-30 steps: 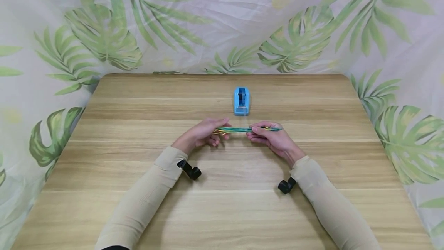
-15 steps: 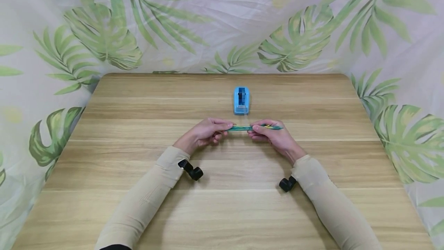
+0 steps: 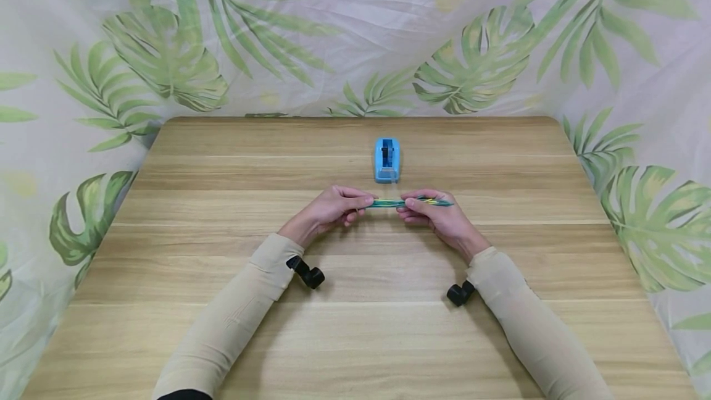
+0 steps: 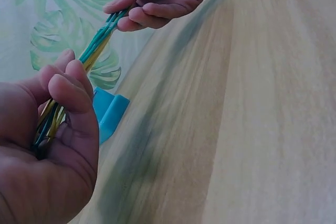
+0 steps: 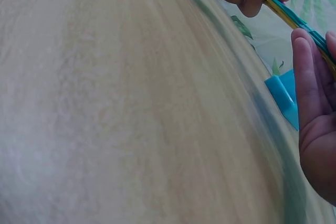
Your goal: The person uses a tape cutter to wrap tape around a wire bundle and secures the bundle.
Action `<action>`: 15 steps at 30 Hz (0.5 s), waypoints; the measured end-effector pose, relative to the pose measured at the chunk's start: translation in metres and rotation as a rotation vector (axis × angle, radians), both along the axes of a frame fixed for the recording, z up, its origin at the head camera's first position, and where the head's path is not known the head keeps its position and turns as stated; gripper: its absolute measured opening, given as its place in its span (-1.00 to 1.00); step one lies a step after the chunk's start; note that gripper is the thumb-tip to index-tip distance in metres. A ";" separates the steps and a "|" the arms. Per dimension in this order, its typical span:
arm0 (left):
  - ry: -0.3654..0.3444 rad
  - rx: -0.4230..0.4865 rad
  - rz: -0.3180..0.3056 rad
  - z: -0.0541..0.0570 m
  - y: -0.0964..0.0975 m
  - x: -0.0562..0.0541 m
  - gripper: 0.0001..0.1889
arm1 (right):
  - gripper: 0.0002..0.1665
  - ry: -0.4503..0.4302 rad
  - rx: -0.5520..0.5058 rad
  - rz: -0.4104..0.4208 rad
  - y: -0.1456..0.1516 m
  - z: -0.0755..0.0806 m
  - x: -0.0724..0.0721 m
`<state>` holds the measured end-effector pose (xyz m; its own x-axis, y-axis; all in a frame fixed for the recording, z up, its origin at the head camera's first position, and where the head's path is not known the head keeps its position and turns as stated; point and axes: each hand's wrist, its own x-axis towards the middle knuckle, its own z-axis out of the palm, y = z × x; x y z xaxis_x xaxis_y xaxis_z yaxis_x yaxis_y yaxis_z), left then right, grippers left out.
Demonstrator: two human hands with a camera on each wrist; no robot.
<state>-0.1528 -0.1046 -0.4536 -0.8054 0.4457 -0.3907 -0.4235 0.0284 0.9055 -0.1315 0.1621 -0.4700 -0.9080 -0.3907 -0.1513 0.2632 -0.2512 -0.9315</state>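
Observation:
A thin bundle of green and yellow wires (image 3: 386,204) is stretched sideways between both hands, above the table. At its left end my left hand (image 3: 337,207) pinches it between thumb and fingers; the loose ends run into the palm in the left wrist view. My right hand (image 3: 437,217) grips the bundle's other end with the thumb on top. Just behind stands a blue tape dispenser (image 3: 387,162), with a faint clear strip of tape (image 3: 395,189) reaching from its front toward the right hand. Whether the strip is stuck to the wires cannot be told.
The wood-grain table (image 3: 355,338) extends around the hands on every side. A leaf-patterned cloth (image 3: 366,23) hangs behind its far edge. Black wrist cameras stick out from the left sleeve (image 3: 233,307) and the right sleeve (image 3: 528,313).
My left hand has moved slightly right and closed its thumb and fingers on the wires, whose spread yellow ends are now gathered in. The right hand has barely moved.

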 end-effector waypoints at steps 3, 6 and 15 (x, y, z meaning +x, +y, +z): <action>0.026 -0.006 0.006 0.000 0.001 0.000 -0.76 | -0.50 -0.039 -0.014 0.004 0.001 0.001 -0.001; 0.061 -0.031 0.013 0.001 0.002 0.001 -0.76 | -0.49 -0.085 -0.044 0.014 0.002 0.002 -0.001; 0.128 -0.067 0.046 0.002 -0.001 0.003 -0.76 | -0.51 -0.238 -0.194 0.106 0.016 0.004 -0.003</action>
<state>-0.1500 -0.1052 -0.4516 -0.8695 0.3833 -0.3114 -0.3072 0.0739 0.9488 -0.1349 0.1784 -0.4658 -0.8087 -0.5236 -0.2681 0.5024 -0.3779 -0.7777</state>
